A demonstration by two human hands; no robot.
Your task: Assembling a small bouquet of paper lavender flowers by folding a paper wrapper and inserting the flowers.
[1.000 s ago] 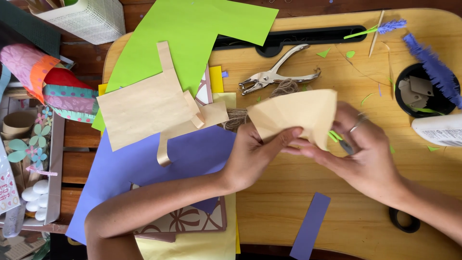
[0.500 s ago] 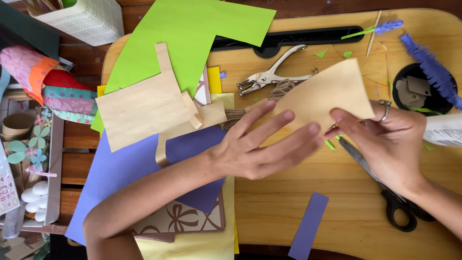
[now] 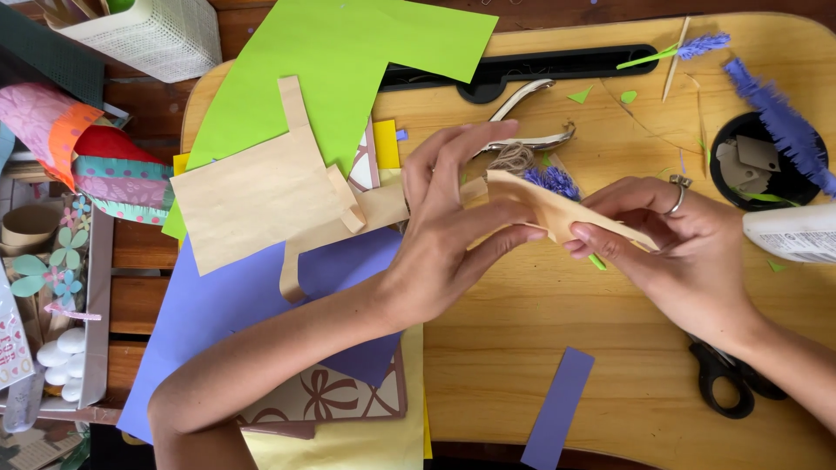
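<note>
My left hand [image 3: 453, 231] and my right hand [image 3: 675, 248] both hold a tan kraft-paper piece [image 3: 557, 209] above a wooden lap desk [image 3: 610, 348]. The paper is curved over and seen nearly edge-on. My left thumb and fingers pinch its left end, with the other fingers spread upward. My right fingers grip its right end; a ring sits on one finger. Purple paper lavender [image 3: 553, 180] and a coil of twine [image 3: 514, 158] show just behind the paper. Black-handled scissors [image 3: 727, 379] lie under my right wrist.
Left of my hands lie tan paper [image 3: 252, 200], green sheets [image 3: 348, 61], a purple sheet [image 3: 226, 305] and a patterned card [image 3: 322, 396]. A purple strip [image 3: 557, 409] lies near the front edge. A hole punch [image 3: 531, 122], lavender stems [image 3: 775, 109], a black cup [image 3: 753, 161] and a white bottle [image 3: 792, 233] sit behind and right.
The tan paper has turned from flat and facing me to curled and nearly edge-on. My left hand has shifted from lying across it to pinching its left end.
</note>
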